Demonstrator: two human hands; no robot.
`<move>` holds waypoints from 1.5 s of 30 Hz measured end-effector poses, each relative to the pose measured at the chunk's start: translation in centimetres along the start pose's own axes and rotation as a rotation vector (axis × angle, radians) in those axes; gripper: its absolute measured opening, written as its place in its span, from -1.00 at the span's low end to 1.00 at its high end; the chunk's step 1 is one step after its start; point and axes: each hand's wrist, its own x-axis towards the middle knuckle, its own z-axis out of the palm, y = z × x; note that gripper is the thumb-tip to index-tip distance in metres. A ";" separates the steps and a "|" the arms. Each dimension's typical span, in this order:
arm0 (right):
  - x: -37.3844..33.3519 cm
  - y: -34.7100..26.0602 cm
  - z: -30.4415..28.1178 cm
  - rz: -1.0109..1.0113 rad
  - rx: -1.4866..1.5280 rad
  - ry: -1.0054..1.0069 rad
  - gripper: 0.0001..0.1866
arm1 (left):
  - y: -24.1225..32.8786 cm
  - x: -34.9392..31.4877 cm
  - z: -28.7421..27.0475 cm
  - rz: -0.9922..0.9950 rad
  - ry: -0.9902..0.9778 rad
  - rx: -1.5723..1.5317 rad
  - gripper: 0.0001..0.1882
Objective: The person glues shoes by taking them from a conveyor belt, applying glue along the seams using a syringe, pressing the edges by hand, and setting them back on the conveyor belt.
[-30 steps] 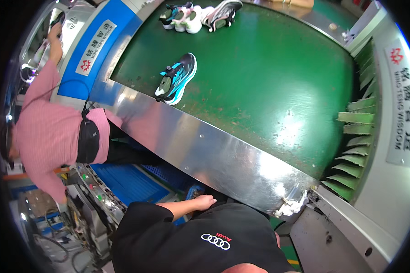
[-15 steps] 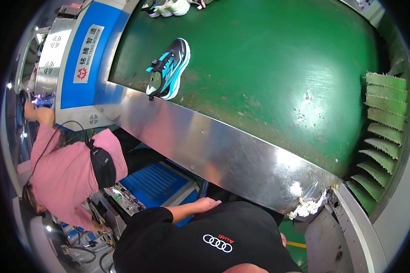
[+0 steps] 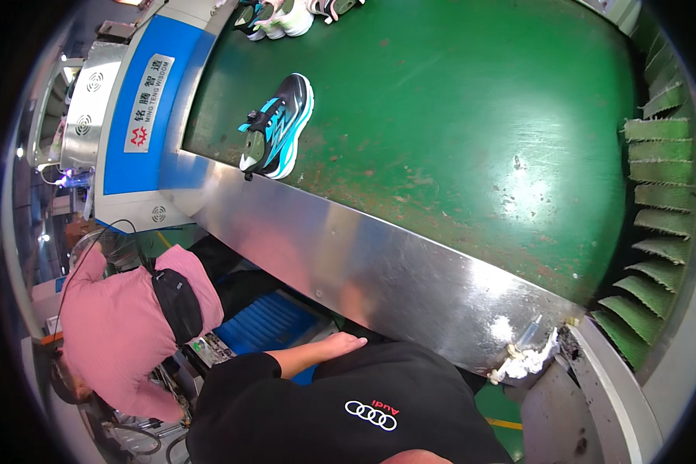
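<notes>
At eleven o'clock from mid-view, a black-and-blue sneaker (image 3: 281, 128) sits on the green belt (image 3: 441, 131), its heel right at the inner edge of the steel rail (image 3: 406, 282). From it, open room runs across the belt toward three, where a green strip curtain (image 3: 662, 196) hangs; more shoes (image 3: 292, 18) stand just short of twelve. Toward six, the left hand (image 3: 338, 346) lies near the rail's outer edge, close to the black shirt (image 3: 441, 379); whether open or closed, I cannot tell. The right hand is out of view, so its state I cannot tell. At four, crumpled white material (image 3: 523, 363) lies on the rail's end.
</notes>
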 end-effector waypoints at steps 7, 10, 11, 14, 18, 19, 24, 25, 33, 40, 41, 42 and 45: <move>4.6 -0.2 0.0 -0.045 -0.471 -0.258 -0.86 | -3.3 3.8 -1.5 0.409 -0.014 0.441 -0.37; 6.7 -1.4 0.6 -0.102 -0.574 -0.242 -0.85 | -4.4 5.5 -1.8 0.131 -0.021 0.317 -0.40; 7.4 -1.9 0.8 -0.021 -0.451 -0.255 -0.84 | -4.8 5.8 -1.9 0.226 0.004 0.345 -0.40; 9.7 -3.7 1.2 0.020 -0.359 -0.185 -0.91 | -5.6 7.5 -3.3 0.225 0.007 0.496 -0.46; 10.2 -4.2 3.2 -0.069 -0.263 -0.021 -0.82 | -6.2 7.0 -5.0 0.479 0.093 0.597 -0.57; 10.5 -4.5 4.9 -0.179 -0.190 -0.045 -0.78 | -6.8 5.4 -6.4 0.451 0.107 0.627 -0.57; 5.0 -5.5 6.6 -0.328 -0.247 0.111 -0.68 | -5.3 -1.1 -6.4 0.419 0.052 0.081 -0.75; 4.3 -6.5 6.2 -0.456 -0.239 0.097 -0.70 | -4.3 -1.3 -7.9 0.560 0.114 0.002 -0.77; -5.8 -11.7 6.1 -1.079 -0.405 0.434 -0.82 | -3.3 -1.5 -23.0 1.037 0.584 -1.070 -0.59; -8.1 -15.7 4.6 -1.025 -0.978 1.277 -0.24 | -2.8 1.4 -32.9 0.964 0.521 -1.226 -0.48; -8.1 -15.8 4.3 -0.958 -0.999 1.270 -0.17 | -2.9 2.0 -34.3 1.024 0.448 -1.150 -0.49; -7.9 -16.1 4.0 -0.953 -1.010 1.241 -0.17 | -2.9 2.6 -36.0 1.035 0.359 -1.120 -0.49; -7.5 -16.2 3.7 -0.891 -1.073 1.242 -0.13 | -4.2 3.4 -39.5 1.144 0.249 -1.022 -0.54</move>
